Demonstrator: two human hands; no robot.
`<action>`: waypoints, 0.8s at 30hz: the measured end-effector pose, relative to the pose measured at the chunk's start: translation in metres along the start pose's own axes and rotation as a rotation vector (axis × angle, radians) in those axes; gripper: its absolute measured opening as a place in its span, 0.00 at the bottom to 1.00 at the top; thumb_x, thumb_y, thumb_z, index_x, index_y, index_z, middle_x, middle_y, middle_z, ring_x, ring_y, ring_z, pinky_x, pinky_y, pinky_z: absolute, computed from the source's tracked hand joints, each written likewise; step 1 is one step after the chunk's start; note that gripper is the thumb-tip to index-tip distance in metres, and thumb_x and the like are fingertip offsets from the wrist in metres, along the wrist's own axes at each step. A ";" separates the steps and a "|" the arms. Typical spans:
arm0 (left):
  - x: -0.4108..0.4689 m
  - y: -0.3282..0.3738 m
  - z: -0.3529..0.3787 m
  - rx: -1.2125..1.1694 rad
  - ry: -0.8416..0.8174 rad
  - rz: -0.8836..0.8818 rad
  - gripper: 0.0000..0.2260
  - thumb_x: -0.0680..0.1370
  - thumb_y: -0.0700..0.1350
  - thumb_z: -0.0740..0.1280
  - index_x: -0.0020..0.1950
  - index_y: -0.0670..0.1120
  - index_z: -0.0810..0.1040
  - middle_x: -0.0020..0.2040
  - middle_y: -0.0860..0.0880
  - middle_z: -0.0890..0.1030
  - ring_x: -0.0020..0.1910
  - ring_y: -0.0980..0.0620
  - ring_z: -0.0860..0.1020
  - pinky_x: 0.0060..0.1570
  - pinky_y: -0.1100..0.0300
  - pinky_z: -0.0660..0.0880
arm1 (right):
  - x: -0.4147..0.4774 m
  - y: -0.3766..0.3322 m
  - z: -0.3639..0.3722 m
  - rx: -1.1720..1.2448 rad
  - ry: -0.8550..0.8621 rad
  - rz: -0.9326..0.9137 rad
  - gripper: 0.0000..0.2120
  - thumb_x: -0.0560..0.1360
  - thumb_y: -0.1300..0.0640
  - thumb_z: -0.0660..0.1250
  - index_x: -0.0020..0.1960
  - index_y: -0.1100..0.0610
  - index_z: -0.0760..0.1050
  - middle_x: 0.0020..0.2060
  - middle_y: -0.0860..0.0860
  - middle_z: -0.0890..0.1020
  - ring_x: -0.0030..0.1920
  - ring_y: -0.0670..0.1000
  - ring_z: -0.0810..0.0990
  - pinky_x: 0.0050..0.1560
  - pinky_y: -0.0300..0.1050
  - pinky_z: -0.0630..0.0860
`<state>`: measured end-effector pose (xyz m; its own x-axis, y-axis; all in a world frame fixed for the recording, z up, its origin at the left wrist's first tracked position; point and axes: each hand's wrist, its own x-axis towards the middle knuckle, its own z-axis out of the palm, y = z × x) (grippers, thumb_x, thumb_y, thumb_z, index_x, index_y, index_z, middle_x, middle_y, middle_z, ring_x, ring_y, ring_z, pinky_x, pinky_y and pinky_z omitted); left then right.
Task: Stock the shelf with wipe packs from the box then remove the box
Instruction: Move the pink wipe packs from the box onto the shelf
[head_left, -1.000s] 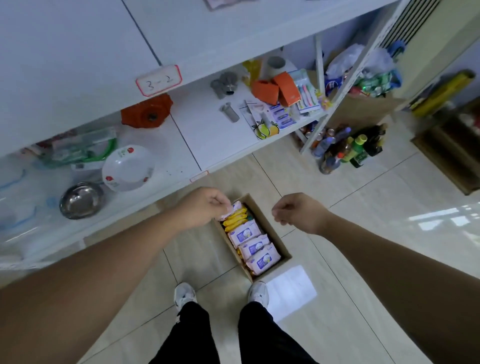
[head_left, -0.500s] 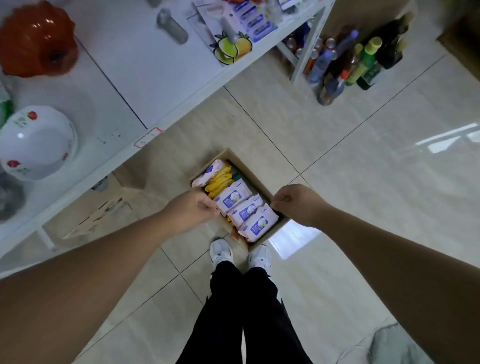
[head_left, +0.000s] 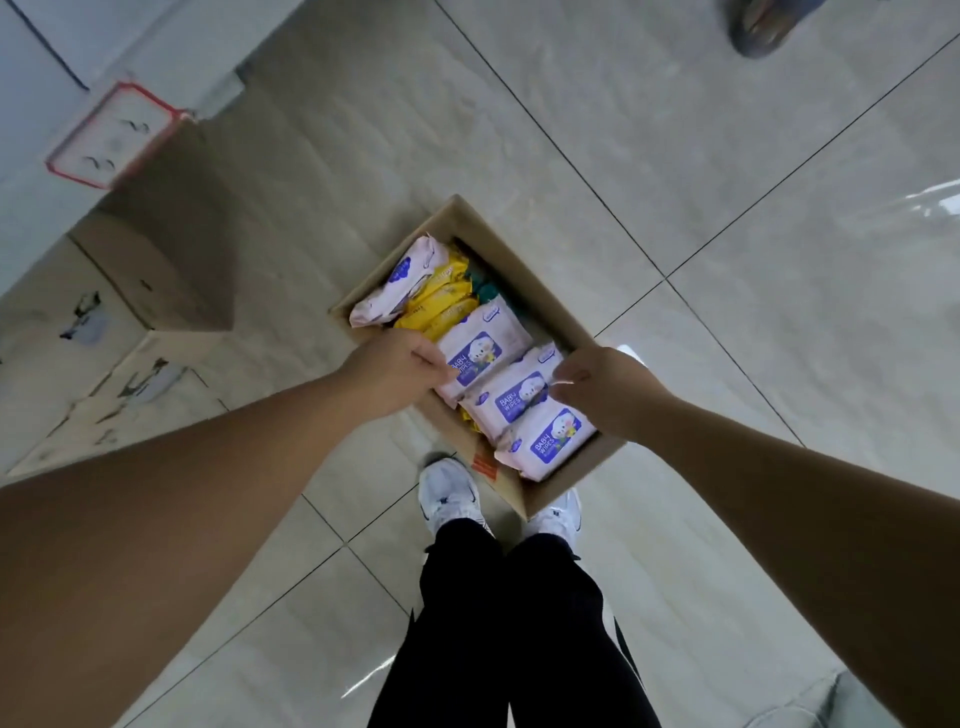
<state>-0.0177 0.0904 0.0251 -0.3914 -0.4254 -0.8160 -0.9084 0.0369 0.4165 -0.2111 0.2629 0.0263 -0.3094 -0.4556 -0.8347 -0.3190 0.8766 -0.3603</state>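
- On tiled floor (head_left: 675, 156), dead centre, just beyond white shoes (head_left: 452, 493) at 6 o'clock: cardboard box (head_left: 530, 280) — packed full.
- Pinching far wipe pack (head_left: 480, 353) with left hand (head_left: 395, 371), fingers curled, at box's 9 o'clock side.
- Gripping middle wipe pack (head_left: 511, 400) by its edge with right hand (head_left: 605, 387), fingers curled, at 3 o'clock.

You stand over a glossy beige tile floor (head_left: 701, 156) crossed by dark grout lines (head_left: 561, 152). Bright glare (head_left: 935, 200) streaks the tiles at your far right. At your upper left runs the white shelf (head_left: 31, 171), a red-bordered label (head_left: 111, 136) on its edge. Brown cardboard cartons (head_left: 156, 249) sit in shadow below it.
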 end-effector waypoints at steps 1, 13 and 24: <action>0.014 -0.005 0.004 -0.013 0.007 -0.004 0.10 0.72 0.53 0.76 0.48 0.51 0.82 0.50 0.53 0.84 0.51 0.53 0.82 0.52 0.58 0.77 | 0.011 0.002 0.006 -0.010 -0.002 -0.012 0.14 0.75 0.50 0.73 0.59 0.52 0.81 0.55 0.49 0.82 0.53 0.52 0.81 0.56 0.44 0.76; 0.113 -0.048 0.045 0.163 0.073 0.021 0.25 0.76 0.52 0.72 0.69 0.44 0.72 0.66 0.45 0.77 0.64 0.45 0.75 0.62 0.52 0.72 | 0.107 0.016 0.052 -0.178 0.001 -0.020 0.27 0.79 0.47 0.66 0.75 0.50 0.66 0.70 0.54 0.73 0.63 0.56 0.77 0.52 0.42 0.70; 0.130 -0.055 0.067 0.070 0.141 0.018 0.13 0.78 0.51 0.70 0.58 0.45 0.83 0.52 0.47 0.85 0.47 0.49 0.82 0.41 0.59 0.76 | 0.115 0.032 0.065 0.043 -0.043 0.050 0.03 0.77 0.53 0.71 0.50 0.50 0.80 0.43 0.51 0.83 0.40 0.50 0.81 0.32 0.39 0.72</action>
<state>-0.0281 0.0939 -0.1305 -0.3879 -0.5468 -0.7420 -0.9113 0.1069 0.3976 -0.1987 0.2482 -0.1086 -0.2845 -0.4051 -0.8689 -0.2650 0.9043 -0.3348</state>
